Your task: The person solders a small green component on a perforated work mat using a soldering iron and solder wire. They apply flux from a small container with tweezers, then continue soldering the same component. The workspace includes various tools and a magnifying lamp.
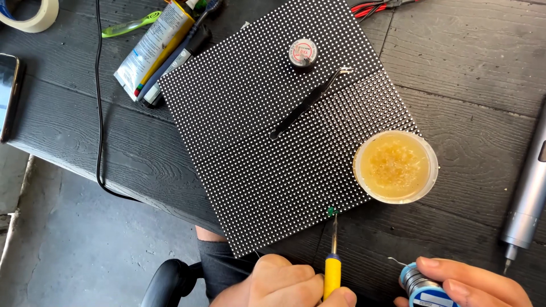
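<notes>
My left hand (284,284) grips a yellow-handled soldering iron (333,267) at the bottom centre. Its tip touches a small green part (331,211) at the near edge of a black dotted LED panel (256,113). At the bottom right, my right hand (472,281) holds a blue spool of solder wire (421,287), with a short wire end sticking out to the left. Black tweezers (310,102) and a small round tin (302,52) lie on the panel. A round tub of yellow flux paste (396,166) rests on the panel's right corner.
A grey electric screwdriver (529,187) lies at the right edge of the dark wooden table (466,74). A tube (153,48), markers, a green toothbrush (131,24), a tape roll (31,14), a phone (8,94) and a black cable (99,113) sit at the left. Red wires (369,8) lie at the top.
</notes>
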